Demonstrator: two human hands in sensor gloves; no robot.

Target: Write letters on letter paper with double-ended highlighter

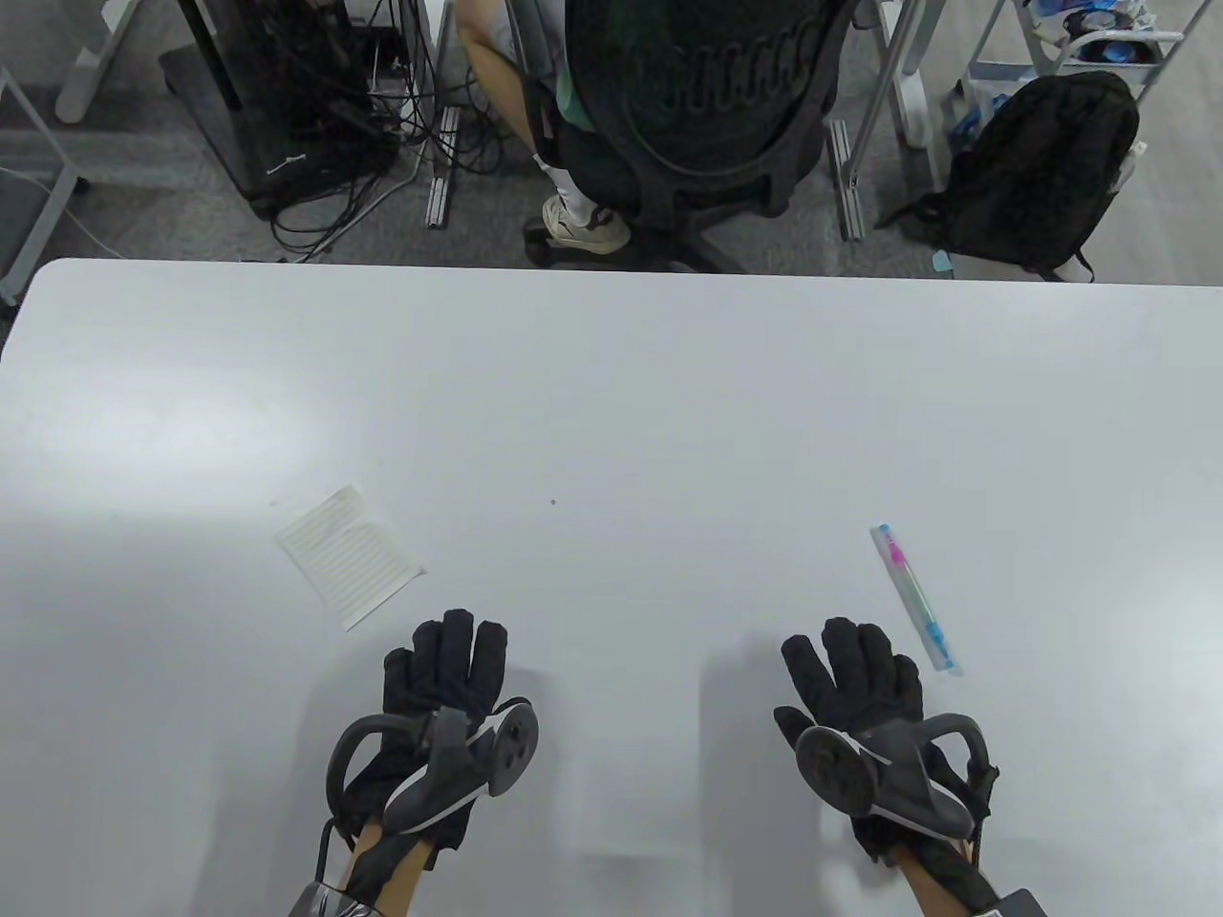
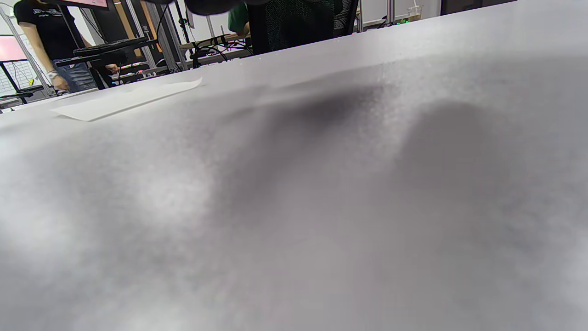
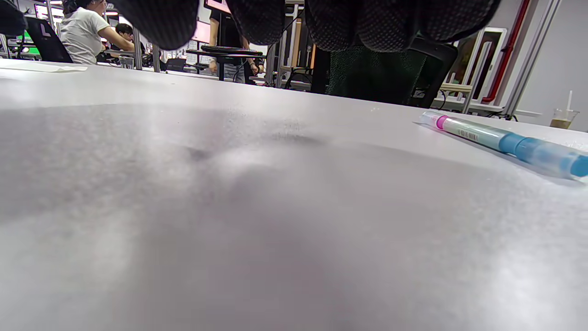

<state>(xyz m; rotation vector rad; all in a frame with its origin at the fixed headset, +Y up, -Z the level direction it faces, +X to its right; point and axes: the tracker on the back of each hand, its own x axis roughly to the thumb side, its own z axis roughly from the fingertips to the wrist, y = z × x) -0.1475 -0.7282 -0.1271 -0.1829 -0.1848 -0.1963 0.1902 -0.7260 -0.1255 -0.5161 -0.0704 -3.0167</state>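
Observation:
A small sheet of lined letter paper (image 1: 349,556) lies flat on the white table (image 1: 611,401), left of centre; it also shows in the left wrist view as letter paper (image 2: 124,99). The double-ended highlighter (image 1: 915,598), pale body with a pink end and a blue end, lies at the right, capped highlighter (image 3: 500,141) in the right wrist view. My left hand (image 1: 449,669) rests flat near the front edge, just below the paper, holding nothing. My right hand (image 1: 850,673) lies flat with spread fingers, just left of the highlighter's blue end, not touching it.
Beyond the table's far edge stand a black office chair (image 1: 707,105) with a seated person's leg, a tangle of cables (image 1: 325,143) and a black backpack (image 1: 1041,172) on the floor. Other people and desks show in the wrist views.

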